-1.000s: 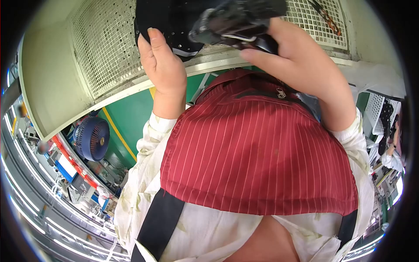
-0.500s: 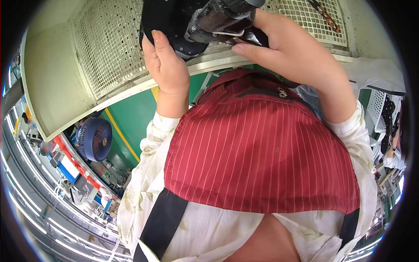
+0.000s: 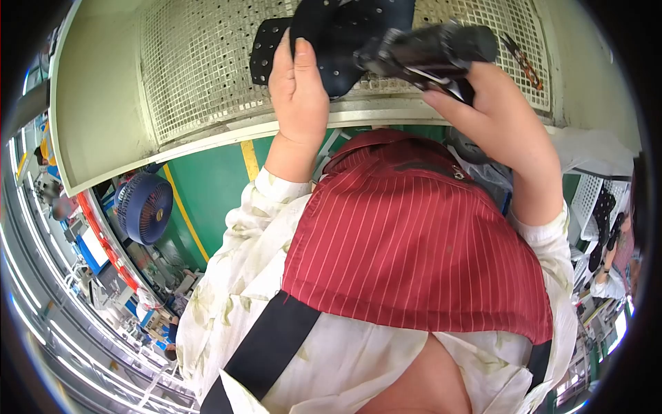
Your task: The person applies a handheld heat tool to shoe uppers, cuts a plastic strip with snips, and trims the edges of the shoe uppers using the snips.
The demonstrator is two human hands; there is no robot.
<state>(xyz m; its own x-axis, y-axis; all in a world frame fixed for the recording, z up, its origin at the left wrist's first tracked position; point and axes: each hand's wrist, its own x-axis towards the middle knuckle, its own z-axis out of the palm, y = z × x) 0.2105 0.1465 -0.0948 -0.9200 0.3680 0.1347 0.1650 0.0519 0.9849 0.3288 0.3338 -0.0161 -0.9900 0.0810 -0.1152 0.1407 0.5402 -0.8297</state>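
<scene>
My left hand [image 3: 300, 93] is at the near edge of a tray with a perforated floor, its fingers closed on a flat black piece [image 3: 352, 41] dotted with small silver studs or holes. A second dotted black flap [image 3: 267, 54] shows to the left, behind my fingers; I cannot tell if both are one item. My right hand [image 3: 503, 114] is wrapped round the handle of a black gun-shaped tool [image 3: 431, 52] with a thick cylindrical barrel. The barrel's narrower end points left at the black piece, close to it.
The pale tray [image 3: 200, 83] has raised walls and a grid floor. An orange-and-black strip [image 3: 525, 63] lies on its right side. Below left stands a blue fan [image 3: 143, 208] on a green floor. White baskets [image 3: 589, 200] with dotted black pieces and another person's arm [image 3: 608, 265] are at the right.
Both hands, the black piece and the tool appear further right in the view, which has also shifted. More of the dotted flap shows left of my left hand.
</scene>
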